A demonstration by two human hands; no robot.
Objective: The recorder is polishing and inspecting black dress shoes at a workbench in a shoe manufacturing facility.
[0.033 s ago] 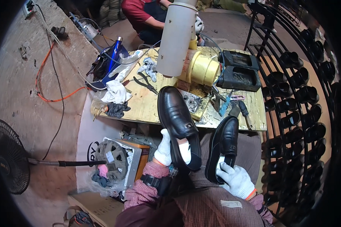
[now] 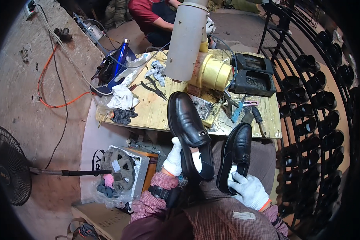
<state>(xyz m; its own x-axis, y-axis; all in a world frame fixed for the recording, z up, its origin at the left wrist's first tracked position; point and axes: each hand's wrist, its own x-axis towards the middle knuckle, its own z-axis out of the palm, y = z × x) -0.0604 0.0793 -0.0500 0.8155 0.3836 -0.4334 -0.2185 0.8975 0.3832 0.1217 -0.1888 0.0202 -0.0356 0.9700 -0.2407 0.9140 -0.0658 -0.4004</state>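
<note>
Here, left hand (image 2: 174, 157) in white glove grips heel of black loafer (image 2: 188, 128); right hand (image 2: 249, 189) clasps second loafer (image 2: 236, 156) by heel, above wooden workbench (image 2: 156, 114) edge.

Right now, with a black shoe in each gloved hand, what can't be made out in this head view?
- Left hand: its fingers go behind the left shoe, so the grip is hidden.
- Right hand: the fingers reach into the right shoe; the heel is covered.
- Co-worker: cut off by the top edge, partly behind the white cylinder.
- Rack shoes: dark and bent near the rim, detail lost.
</note>
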